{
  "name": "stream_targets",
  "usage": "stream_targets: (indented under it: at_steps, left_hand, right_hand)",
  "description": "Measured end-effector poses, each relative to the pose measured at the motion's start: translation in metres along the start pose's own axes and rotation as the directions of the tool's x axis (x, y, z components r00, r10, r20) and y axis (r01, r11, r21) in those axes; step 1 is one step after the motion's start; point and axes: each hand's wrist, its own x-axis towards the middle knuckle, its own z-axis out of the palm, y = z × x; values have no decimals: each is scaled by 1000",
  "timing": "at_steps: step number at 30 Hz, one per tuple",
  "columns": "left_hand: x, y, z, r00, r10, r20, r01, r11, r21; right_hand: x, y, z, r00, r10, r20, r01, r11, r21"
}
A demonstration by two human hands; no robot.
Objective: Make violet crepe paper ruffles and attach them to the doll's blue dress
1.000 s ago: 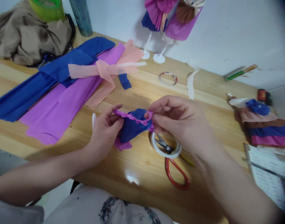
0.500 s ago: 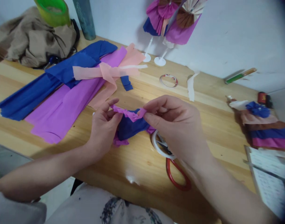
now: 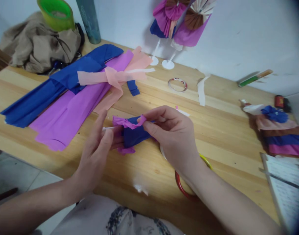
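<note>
A blue paper piece with ruffled purple trim lies between my hands over the table. My right hand pinches the right end of the upper purple trim between thumb and fingertips. To the left, my left hand has its thumb and index finger apart. Its other fingers reach behind the left edge of the blue piece, partly hidden. A thin white stick shows beside the left thumb. Scissors with a red handle lie under my right wrist, mostly covered.
Blue, purple and peach crepe paper lie at the left. Behind are a tape roll, a white strip and decorated stands. A paper doll-like item and a notebook are at the right.
My left hand has let go of the purple trim, shifted left and down, and opened its thumb and index finger. My right hand has moved slightly left, still pinching the trim.
</note>
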Motion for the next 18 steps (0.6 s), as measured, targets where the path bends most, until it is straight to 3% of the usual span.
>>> stream_targets:
  at_steps: [4,9,15,18]
  left_hand:
    - [-10,-7,-11,999,27,22,-28,999,24]
    - [-2,-5,-8,987,-154,52,152,988,36]
    - [13,11,8,924,-306,229,311,950,14]
    - [20,15,12,877,-412,246,425,905,-2]
  right_hand:
    - [5,-1,3,1000,-24,-9,23,999,-44]
    - [11,-3,7,996,-92,-18,90,993,-78]
    - [19,-3,12,990,-141,-3,140,987,-77]
    - [23,-2,12,985,-172,-6,171,982,-77]
